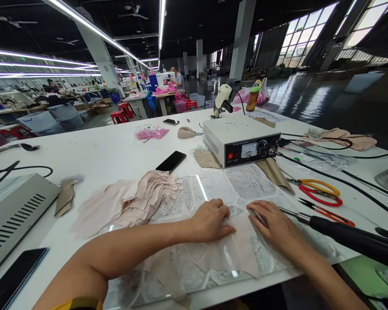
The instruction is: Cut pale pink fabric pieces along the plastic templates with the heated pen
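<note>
My left hand lies with curled fingers pressed on a pale pink fabric piece that rests on a clear scratched cutting sheet. My right hand is closed round a pen-like cutting tool with a metal tip and thick black handle, its tip down on the same fabric close to my left fingers. A stack of pink fabric pieces sits to the left of my hands.
A white control box with dial and knobs stands behind the sheet, cables running right. Orange and red scissors, a black phone, a grey box at left. Other people work at far tables.
</note>
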Demonstrator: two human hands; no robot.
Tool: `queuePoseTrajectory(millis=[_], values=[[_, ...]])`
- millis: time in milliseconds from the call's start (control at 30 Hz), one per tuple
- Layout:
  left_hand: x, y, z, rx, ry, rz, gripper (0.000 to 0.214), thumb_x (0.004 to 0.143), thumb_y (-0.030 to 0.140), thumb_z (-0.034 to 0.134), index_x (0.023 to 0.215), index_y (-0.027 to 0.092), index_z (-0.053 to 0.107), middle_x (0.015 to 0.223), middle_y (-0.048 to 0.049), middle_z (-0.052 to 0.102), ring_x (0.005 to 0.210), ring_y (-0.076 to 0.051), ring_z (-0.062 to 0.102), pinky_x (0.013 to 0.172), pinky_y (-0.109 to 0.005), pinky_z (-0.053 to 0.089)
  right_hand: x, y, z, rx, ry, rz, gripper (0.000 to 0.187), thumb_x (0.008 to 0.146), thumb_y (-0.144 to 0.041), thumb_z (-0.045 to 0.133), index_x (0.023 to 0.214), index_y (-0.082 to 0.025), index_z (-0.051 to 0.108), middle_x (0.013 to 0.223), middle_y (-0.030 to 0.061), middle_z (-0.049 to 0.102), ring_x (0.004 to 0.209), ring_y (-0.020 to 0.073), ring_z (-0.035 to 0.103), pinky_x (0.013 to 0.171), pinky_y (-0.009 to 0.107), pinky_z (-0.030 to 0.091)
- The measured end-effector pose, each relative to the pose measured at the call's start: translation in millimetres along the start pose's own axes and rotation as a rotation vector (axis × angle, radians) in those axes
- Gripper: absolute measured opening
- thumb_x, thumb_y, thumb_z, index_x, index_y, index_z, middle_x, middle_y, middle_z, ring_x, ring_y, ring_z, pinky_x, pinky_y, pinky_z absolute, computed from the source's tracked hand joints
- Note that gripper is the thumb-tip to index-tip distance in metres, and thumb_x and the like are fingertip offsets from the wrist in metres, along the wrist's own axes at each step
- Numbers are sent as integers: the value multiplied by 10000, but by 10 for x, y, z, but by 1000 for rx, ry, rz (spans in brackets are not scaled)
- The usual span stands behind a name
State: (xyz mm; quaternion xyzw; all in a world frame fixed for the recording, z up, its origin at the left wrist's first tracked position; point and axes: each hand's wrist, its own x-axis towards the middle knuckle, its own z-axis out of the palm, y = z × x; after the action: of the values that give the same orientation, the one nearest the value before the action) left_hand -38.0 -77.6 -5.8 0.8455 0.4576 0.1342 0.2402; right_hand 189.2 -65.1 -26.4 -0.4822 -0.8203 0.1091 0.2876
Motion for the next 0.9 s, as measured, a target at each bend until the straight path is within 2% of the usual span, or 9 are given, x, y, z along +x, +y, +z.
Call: queuePoseTrajectory(millis=[67, 133, 233, 400, 500, 633, 700, 800, 900], values=[[45, 13, 37, -78, -2, -28, 170, 762, 272, 663, 861, 151, 595, 964, -80, 565, 990, -262, 534, 913, -417, 422, 83, 33, -9, 32, -21, 37, 214, 800, -347, 460, 784, -224, 634, 854, 75, 639, 866, 263, 573, 776, 433, 475], [61, -6, 47, -153, 5, -40, 59, 767, 195, 620, 776, 154, 579, 916, -61, 554, 959, -236, 531, 899, -386, 416, 122, 51, -49, 82, -35, 88, 179, 771, -347, 476, 712, -229, 597, 801, 61, 622, 811, 253, 562, 744, 417, 456], [82, -82, 16, -298, 8, -81, 56, 742, 157, 601, 711, 153, 554, 844, -26, 543, 833, -170, 522, 808, -312, 426, 137, 21, -135, 200, -67, 194, 163, 753, -372, 516, 748, -224, 585, 839, 54, 639, 773, 237, 569, 700, 388, 439], [194, -204, -99, -700, -63, -197, 158, 776, 291, 583, 809, 139, 557, 651, 41, 476, 580, -75, 436, 572, -211, 384, 200, -147, -263, 564, -148, 345, 290, 744, -479, 583, 800, -196, 556, 641, 26, 613, 625, 194, 580, 577, 316, 450], [223, -230, -178, -915, -114, -230, 299, 732, 362, 628, 914, 128, 587, 620, 58, 465, 521, -53, 410, 531, -197, 373, 237, -253, -310, 774, -97, 412, 384, 710, -518, 637, 881, -182, 565, 724, 43, 635, 678, 188, 602, 632, 313, 494], [140, -216, -278, -1151, -228, -254, 506, 568, 465, 779, 925, 125, 665, 764, -11, 617, 650, -98, 559, 639, -247, 467, 237, -321, -339, 977, -29, 473, 444, 656, -525, 708, 926, -193, 589, 751, 34, 630, 681, 172, 601, 669, 311, 526], [73, -202, -317, -1281, -288, -293, 483, 510, 439, 835, 847, 125, 689, 767, -16, 647, 672, -104, 588, 673, -248, 482, 226, -329, -335, 1033, -16, 488, 420, 656, -509, 728, 910, -195, 610, 747, 31, 624, 670, 168, 601, 640, 296, 529], [-13, -190, -354, -1374, -274, -319, 424, 491, 388, 866, 770, 121, 690, 692, 7, 650, 611, -84, 586, 631, -217, 475, 204, -342, -285, 1109, -49, 515, 409, 715, -535, 682, 929, -190, 633, 825, 82, 663, 727, 212, 639, 633, 327, 543], [-66, -196, -376, -1377, -260, -295, 435, 483, 401, 870, 753, 116, 683, 679, 8, 655, 593, -82, 589, 591, -201, 457, 183, -413, -173, 1126, -138, 465, 481, 780, -581, 588, 1075, -202, 622, 1088, 153, 649, 959, 296, 637, 789, 444, 538]])
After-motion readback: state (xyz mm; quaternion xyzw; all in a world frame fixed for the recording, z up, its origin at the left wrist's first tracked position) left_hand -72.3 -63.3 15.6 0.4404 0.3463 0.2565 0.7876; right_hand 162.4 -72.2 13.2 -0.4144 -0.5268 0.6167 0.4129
